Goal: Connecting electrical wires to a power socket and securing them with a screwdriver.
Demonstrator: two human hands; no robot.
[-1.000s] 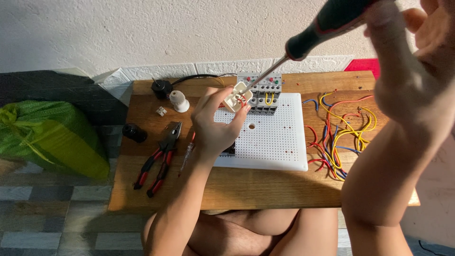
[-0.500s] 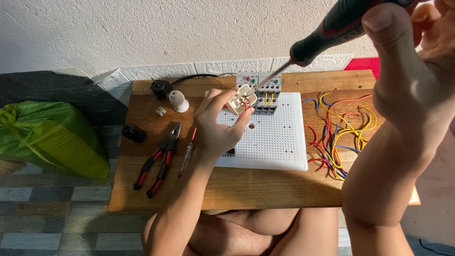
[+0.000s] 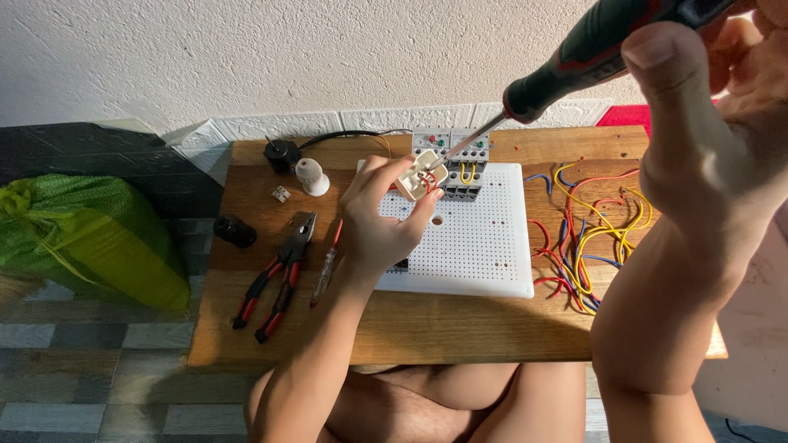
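Note:
My left hand [image 3: 379,221] holds a small beige plug-like part [image 3: 421,174] with red wires in it, above the white perforated board [image 3: 484,246]. My right hand [image 3: 706,139], raised close to the camera, grips a screwdriver [image 3: 574,57] with a black and red handle. Its metal tip reaches down into the beige part. Grey electrical modules [image 3: 460,156] with yellow wires sit at the board's far edge.
The wooden board [image 3: 460,328] carries red-handled pliers [image 3: 275,275], a small red tester screwdriver [image 3: 327,262], a white lamp holder [image 3: 312,176], black round parts [image 3: 236,231], and a tangle of coloured wires [image 3: 587,238]. A green bag [image 3: 90,238] lies at left. A white wall stands behind.
My left hand lifted the beige part slightly and turned it. The screwdriver came closer to the camera, its tip staying in the part.

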